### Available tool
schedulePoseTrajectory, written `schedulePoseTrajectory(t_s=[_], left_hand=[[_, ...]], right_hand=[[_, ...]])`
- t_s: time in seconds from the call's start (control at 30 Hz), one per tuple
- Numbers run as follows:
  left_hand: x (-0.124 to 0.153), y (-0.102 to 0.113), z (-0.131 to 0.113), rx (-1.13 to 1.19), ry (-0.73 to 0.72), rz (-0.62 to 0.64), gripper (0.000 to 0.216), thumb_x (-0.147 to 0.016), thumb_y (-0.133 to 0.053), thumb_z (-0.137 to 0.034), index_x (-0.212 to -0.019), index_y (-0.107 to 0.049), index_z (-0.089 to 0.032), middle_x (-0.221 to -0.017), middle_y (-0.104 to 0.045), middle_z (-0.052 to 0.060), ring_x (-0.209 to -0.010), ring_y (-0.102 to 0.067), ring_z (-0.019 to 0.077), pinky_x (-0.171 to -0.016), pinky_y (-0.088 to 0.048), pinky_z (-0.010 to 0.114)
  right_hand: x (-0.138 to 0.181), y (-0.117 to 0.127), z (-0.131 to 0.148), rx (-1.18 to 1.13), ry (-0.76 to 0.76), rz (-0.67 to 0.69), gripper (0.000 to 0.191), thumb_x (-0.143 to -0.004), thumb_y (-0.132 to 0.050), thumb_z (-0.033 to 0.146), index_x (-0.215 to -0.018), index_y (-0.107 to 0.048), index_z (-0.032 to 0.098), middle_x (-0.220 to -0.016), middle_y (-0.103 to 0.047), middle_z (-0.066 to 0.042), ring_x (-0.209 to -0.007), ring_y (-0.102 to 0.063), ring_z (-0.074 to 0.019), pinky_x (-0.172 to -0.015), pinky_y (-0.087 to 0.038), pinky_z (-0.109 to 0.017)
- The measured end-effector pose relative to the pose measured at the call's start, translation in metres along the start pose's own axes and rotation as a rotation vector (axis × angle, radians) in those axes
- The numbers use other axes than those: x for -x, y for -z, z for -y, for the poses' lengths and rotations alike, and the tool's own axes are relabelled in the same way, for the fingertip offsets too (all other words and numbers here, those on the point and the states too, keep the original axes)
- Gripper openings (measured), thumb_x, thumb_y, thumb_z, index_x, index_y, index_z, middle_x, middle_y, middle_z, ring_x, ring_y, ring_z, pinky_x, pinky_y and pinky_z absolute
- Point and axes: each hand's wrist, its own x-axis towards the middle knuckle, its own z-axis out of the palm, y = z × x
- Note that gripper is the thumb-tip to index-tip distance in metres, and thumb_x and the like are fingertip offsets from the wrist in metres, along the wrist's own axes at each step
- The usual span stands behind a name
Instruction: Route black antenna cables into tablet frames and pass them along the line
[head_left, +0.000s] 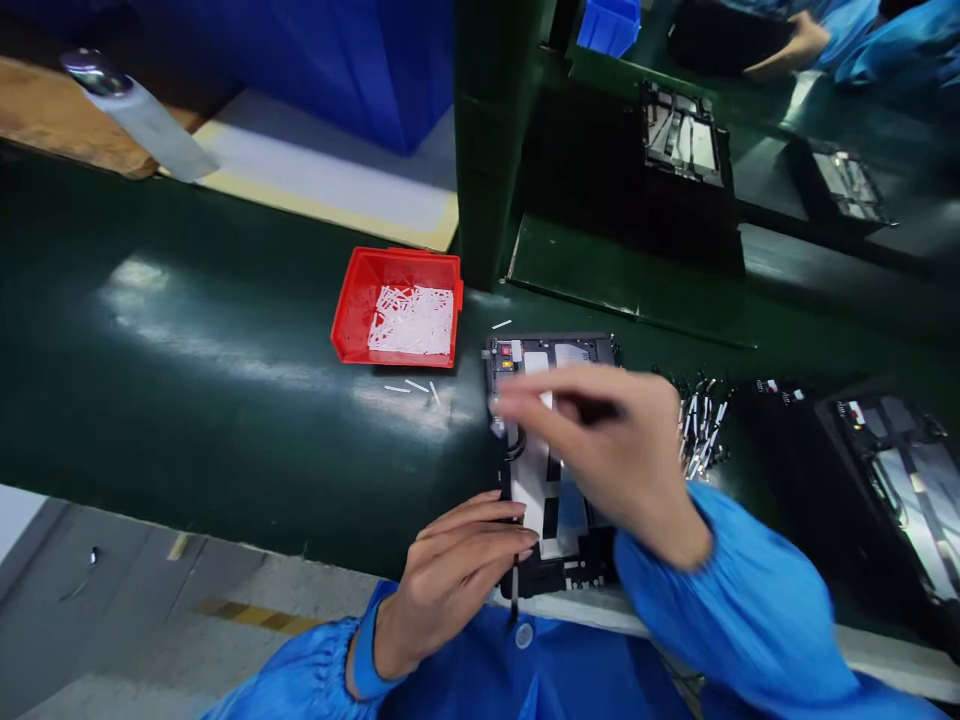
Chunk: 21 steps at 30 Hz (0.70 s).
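An opened electronic device (pixel 531 470) lies in front of me, its black frame holding silver-white panels, dark strips and small red and yellow parts at the upper left. My left hand (pixel 457 565) rests on its lower left edge with fingers stretched out, beside a thin black cable (pixel 514 590) that hangs toward me. Over the device's upper part is my right hand (pixel 619 440), thumb and forefinger pinched near the upper left corner. Motion smears those fingertips, and whatever they hold cannot be made out. The right hand covers part of the panels.
A red bin (pixel 345 330) of white strips (pixel 412 320) stands left of the device; several loose strips (pixel 418 386) lie nearby. On the right are a cable pile (pixel 703 430) and another opened device (pixel 907 480). A green post (pixel 487 150) rises behind. Across, a co-worker's hand (pixel 795 45) shows.
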Motion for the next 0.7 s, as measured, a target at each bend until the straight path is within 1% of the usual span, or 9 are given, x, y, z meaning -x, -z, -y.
schedulePoseTrajectory(t_s=[0.1,0.13,0.2,0.3,0.37,0.43,0.5,0.6,0.7], left_hand=[[0.002,-0.003,0.004,0.005,-0.010,-0.008,0.030,-0.083,-0.063,-0.002,-0.107,-0.066,-0.020,-0.094,-0.078,0.003,-0.101,-0.072,0.0213,-0.099,-0.055,0.043],[0.003,-0.003,0.005,0.011,-0.006,-0.005,0.030,-0.083,-0.063,0.000,-0.105,-0.065,-0.020,-0.095,-0.078,0.003,-0.103,-0.071,0.0209,-0.100,-0.054,0.042],[0.005,-0.002,0.006,0.022,0.007,0.007,0.030,-0.082,-0.061,0.003,-0.103,-0.063,-0.019,-0.096,-0.078,0.003,-0.108,-0.069,0.0204,-0.105,-0.050,0.043],[0.003,0.003,0.009,-0.017,0.030,0.036,0.030,-0.082,-0.060,0.003,-0.102,-0.063,-0.018,-0.113,-0.074,0.007,-0.120,-0.062,0.0219,-0.113,-0.040,0.047],[-0.003,0.007,0.012,-0.079,0.037,0.044,0.026,-0.083,-0.063,-0.002,-0.102,-0.065,-0.019,-0.126,-0.067,0.009,-0.126,-0.057,0.0242,-0.116,-0.033,0.052],[-0.012,0.010,0.017,-0.120,0.051,0.031,0.021,-0.083,-0.067,-0.008,-0.099,-0.068,-0.022,-0.129,-0.066,0.008,-0.130,-0.054,0.0260,-0.118,-0.028,0.056],[-0.021,0.011,0.023,-0.114,0.070,0.008,0.016,-0.082,-0.070,-0.013,-0.094,-0.071,-0.024,-0.122,-0.070,0.005,-0.128,-0.055,0.0261,-0.117,-0.027,0.058],[-0.032,0.008,0.032,-0.054,0.086,0.004,0.012,-0.080,-0.073,-0.016,-0.089,-0.073,-0.026,-0.108,-0.076,0.002,-0.119,-0.063,0.0246,-0.116,-0.031,0.057],[-0.038,0.004,0.039,0.003,0.091,0.021,0.011,-0.080,-0.073,-0.018,-0.088,-0.075,-0.025,-0.098,-0.078,0.001,-0.110,-0.068,0.0234,-0.112,-0.038,0.054]], right_hand=[[-0.054,-0.028,-0.024,-0.033,0.037,0.146,0.015,-0.092,-0.060,0.022,-0.097,-0.074,0.021,-0.103,-0.074,0.001,-0.102,-0.068,-0.0161,-0.089,-0.054,-0.031],[-0.063,-0.034,-0.031,-0.016,0.057,0.200,0.017,-0.093,-0.058,0.021,-0.097,-0.074,0.020,-0.106,-0.073,0.000,-0.111,-0.065,-0.0176,-0.096,-0.050,-0.033],[-0.065,-0.037,-0.039,0.050,0.088,0.239,0.017,-0.093,-0.057,0.021,-0.096,-0.074,0.020,-0.110,-0.071,-0.001,-0.118,-0.060,-0.0188,-0.102,-0.046,-0.035],[-0.036,-0.014,-0.037,0.170,0.057,0.220,0.022,-0.093,-0.059,0.032,-0.108,-0.070,0.020,-0.112,-0.064,-0.005,-0.107,-0.062,-0.0175,-0.095,-0.050,-0.032],[-0.007,0.012,-0.032,0.233,-0.039,0.320,0.038,-0.097,-0.050,0.041,-0.128,-0.060,0.022,-0.115,-0.059,-0.007,-0.103,-0.061,-0.0174,-0.093,-0.051,-0.034],[0.025,0.035,-0.030,0.280,-0.152,0.410,0.044,-0.101,-0.040,0.040,-0.142,-0.046,0.028,-0.122,-0.055,-0.007,-0.110,-0.058,-0.0182,-0.098,-0.049,-0.036],[0.054,0.047,-0.031,0.298,-0.218,0.445,0.046,-0.102,-0.038,0.035,-0.147,-0.037,0.031,-0.129,-0.051,-0.007,-0.118,-0.053,-0.0191,-0.103,-0.046,-0.037],[0.087,0.044,-0.040,0.194,-0.224,0.440,0.042,-0.100,-0.042,0.024,-0.141,-0.046,0.032,-0.119,-0.055,-0.005,-0.110,-0.057,-0.0153,-0.096,-0.050,-0.030],[0.108,0.023,-0.052,0.070,-0.139,0.267,0.031,-0.096,-0.051,0.014,-0.121,-0.062,0.028,-0.103,-0.062,-0.002,-0.097,-0.061,-0.0118,-0.086,-0.053,-0.023]])
